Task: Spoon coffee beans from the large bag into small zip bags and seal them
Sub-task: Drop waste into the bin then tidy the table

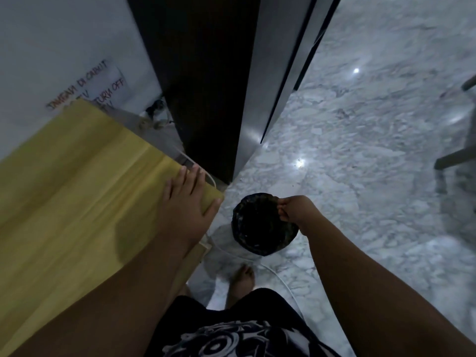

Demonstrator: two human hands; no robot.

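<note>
No coffee beans, large bag, spoon or zip bags are in view. My left hand (186,202) rests flat, fingers straight, on the near right corner of a yellow wooden table (77,181). My right hand (292,210) hangs above the right rim of a round bin with a black liner (260,225) that stands on the floor. Its fingers are curled in toward the thumb, and I see nothing between them. The inside of the bin is dark, so its contents are hidden.
The floor is pale marble (360,176). A dark cabinet or door panel (206,86) and a steel-faced panel (273,86) rise straight ahead. A white cable (273,271) runs across the floor near my bare foot (242,279). A dark chair leg (453,158) stands at right. A handwritten notice (87,86) hangs on the left wall.
</note>
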